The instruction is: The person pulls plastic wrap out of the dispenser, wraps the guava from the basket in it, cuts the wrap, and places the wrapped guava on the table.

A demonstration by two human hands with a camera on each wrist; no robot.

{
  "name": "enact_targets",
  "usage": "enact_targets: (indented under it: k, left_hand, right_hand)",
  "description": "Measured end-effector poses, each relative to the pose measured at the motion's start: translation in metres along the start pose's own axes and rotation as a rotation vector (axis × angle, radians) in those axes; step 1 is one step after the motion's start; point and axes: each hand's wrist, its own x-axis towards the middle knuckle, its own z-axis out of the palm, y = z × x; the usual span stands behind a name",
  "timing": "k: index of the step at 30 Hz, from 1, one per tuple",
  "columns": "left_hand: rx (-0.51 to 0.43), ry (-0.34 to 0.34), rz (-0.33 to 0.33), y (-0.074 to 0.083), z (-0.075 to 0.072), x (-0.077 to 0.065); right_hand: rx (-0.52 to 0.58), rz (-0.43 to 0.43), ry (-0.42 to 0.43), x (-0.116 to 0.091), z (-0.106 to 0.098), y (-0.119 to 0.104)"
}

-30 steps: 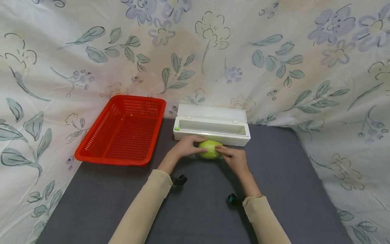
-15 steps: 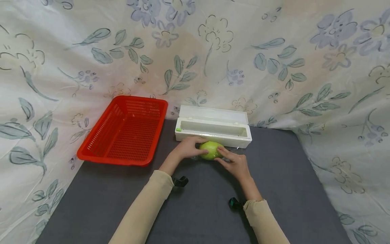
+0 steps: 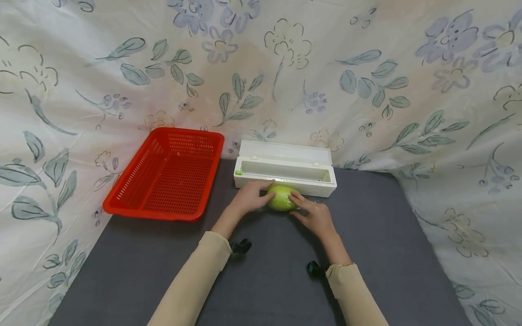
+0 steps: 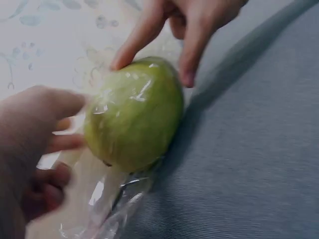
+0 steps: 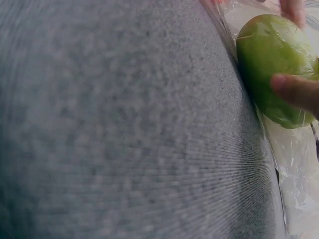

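A green mango (image 3: 281, 198), glossy under clear plastic film (image 4: 99, 194), lies just in front of the white box in the head view. My left hand (image 3: 249, 195) is at its left end, with the thumb on the near side and the fingers on the far side. In the left wrist view these fingers are blurred, their tips right at the fruit's edge. My right hand (image 3: 316, 217) grips the other end, fingertips on top and thumb low on the near side. Loose, crumpled film trails from the mango's end in the left wrist view.
Behind the mango stands a long white box (image 3: 285, 186) with its lid (image 3: 285, 151) raised and a small green piece at its left end. A red perforated basket (image 3: 163, 215) sits to the left on the dark grey table (image 3: 269, 280). Floral fabric (image 3: 367, 68) hangs behind.
Both hands stay around the mango. It has shifted slightly away from me over the last half second, and the right fingers have spread from their earlier bunched grip at its right end.
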Motion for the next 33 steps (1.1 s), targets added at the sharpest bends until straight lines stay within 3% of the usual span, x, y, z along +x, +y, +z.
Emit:
enact_targets:
  k: [2, 5, 7, 9, 13, 19, 26, 31, 33]
  left_hand:
    - [0.056, 0.142, 0.075, 0.005, 0.007, -0.009]
    - [0.223, 0.314, 0.248, 0.012, 0.020, -0.022]
    - [0.355, 0.355, 0.337, 0.014, 0.028, -0.029]
    - [0.464, 0.353, 0.370, 0.016, 0.034, -0.034]
    - [0.598, 0.290, 0.370, 0.012, 0.041, -0.039]
    - [0.676, 0.239, 0.364, 0.006, 0.048, -0.040]
    - [0.642, 0.263, 0.338, 0.011, 0.050, -0.032]
    - [0.648, 0.268, 0.276, 0.017, 0.052, -0.022]
    - [0.596, 0.260, 0.238, 0.019, 0.052, -0.020]
  right_hand:
    - [-0.002, -0.003, 0.011, 0.000, 0.000, 0.001]
    - [-0.007, -0.004, 0.024, 0.002, -0.001, 0.001]
    - [-0.005, 0.001, 0.031, 0.003, -0.001, 0.002]
    - [0.002, 0.007, 0.031, 0.003, -0.001, 0.003]
    - [0.028, 0.013, 0.038, 0.002, -0.001, 0.003]
    - [0.067, 0.050, 0.025, 0.002, 0.000, 0.003]
    - [0.127, 0.107, 0.000, 0.006, -0.002, 0.005]
    - [0.152, 0.170, -0.039, 0.013, -0.008, 0.003]
    - [0.148, 0.186, -0.043, 0.017, -0.010, 0.000]
